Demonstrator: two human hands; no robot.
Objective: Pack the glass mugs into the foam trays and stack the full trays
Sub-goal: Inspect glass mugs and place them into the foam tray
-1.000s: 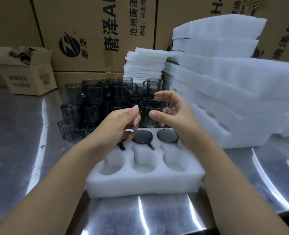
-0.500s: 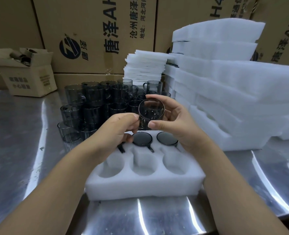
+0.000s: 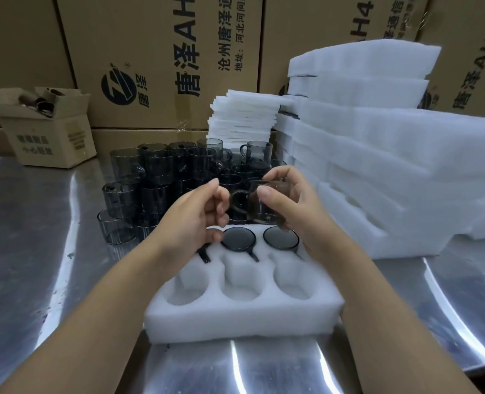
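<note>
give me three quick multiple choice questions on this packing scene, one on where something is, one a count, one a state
1. Where do the loose mugs stand relative to the foam tray?
A. on the table beyond its far edge
B. in its near row of cavities
C. between the tray and the person

2. How many cavities in the tray's near row are empty?
A. one
B. two
C. three

3. What is the state of the mug in the right hand?
A. seated in a cavity
B. held in the air above the tray's far row
C. lying on its side on the table

Answers:
1 A, the mugs cluster on the steel behind the tray.
2 C, all three near cavities show bare foam.
3 B, the fingers grip it clear of the foam.
</note>
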